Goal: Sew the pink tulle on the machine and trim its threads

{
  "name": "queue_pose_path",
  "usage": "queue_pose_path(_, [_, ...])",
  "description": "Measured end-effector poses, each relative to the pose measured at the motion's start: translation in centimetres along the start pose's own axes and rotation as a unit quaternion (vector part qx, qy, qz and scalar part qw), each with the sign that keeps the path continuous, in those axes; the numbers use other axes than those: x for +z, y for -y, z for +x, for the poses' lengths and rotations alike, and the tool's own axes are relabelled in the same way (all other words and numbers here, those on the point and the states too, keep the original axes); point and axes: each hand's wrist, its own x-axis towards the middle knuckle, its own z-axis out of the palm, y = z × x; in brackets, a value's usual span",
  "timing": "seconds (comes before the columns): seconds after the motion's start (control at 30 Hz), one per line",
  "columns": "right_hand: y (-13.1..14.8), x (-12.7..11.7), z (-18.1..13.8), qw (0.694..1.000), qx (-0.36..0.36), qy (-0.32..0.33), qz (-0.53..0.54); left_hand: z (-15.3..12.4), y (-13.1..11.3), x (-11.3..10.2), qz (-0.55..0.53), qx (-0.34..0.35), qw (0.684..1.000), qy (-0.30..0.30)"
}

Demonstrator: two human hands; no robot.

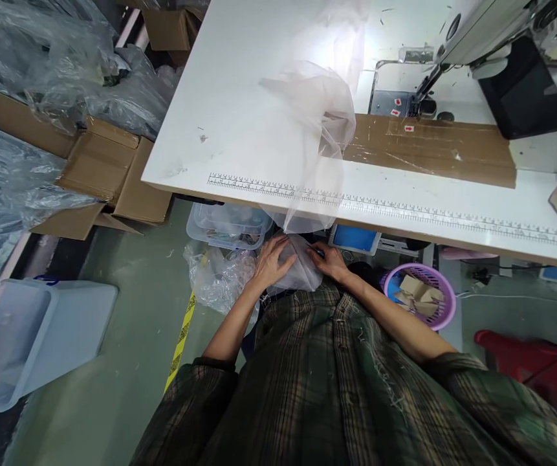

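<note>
A sheer pale fabric (317, 123) drapes from the white sewing table (229, 97) over its front edge and down into my lap. My left hand (274, 259) lies on the bunched fabric in my lap, fingers spread and pressing it. My right hand (329, 260) rests on the same bundle from the right, its fingers curled at the fabric's edge; something dark and thin shows by its fingertips, too small to name. A sewing machine (496, 39) stands at the table's far right, beyond a brown cardboard strip (433, 145).
A printed ruler (404, 210) runs along the table's front edge. Under the table are a clear plastic box (227, 226), crumpled plastic bags (217, 278) and a purple basket (424, 294). Cardboard boxes (103, 175) and a grey bin (30, 336) stand on the floor at left.
</note>
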Motion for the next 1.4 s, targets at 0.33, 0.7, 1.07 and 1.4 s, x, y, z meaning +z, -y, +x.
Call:
queue_pose_path(0.33, [0.5, 1.1, -3.1, 0.977, -0.166, 0.133, -0.015, -4.1, 2.7, 2.3, 0.042, 0.019, 0.999, -0.025])
queue_pose_path(0.7, [0.2, 1.8, -3.3, 0.985, -0.123, 0.08, 0.091, -6.3, 3.1, 3.8, 0.04, -0.029, 0.982, -0.181])
queue_pose_path(1.07, [-2.6, 2.1, -1.5, 0.964, 0.149, -0.076, 0.205, -6.0, 2.3, 3.6, -0.004, -0.061, 0.975, -0.215])
queue_pose_path(1.4, [-2.7, 0.4, -1.1, 0.945, 0.218, -0.044, 0.24, -6.3, 1.7, 2.9, -0.016, -0.036, 0.983, -0.18])
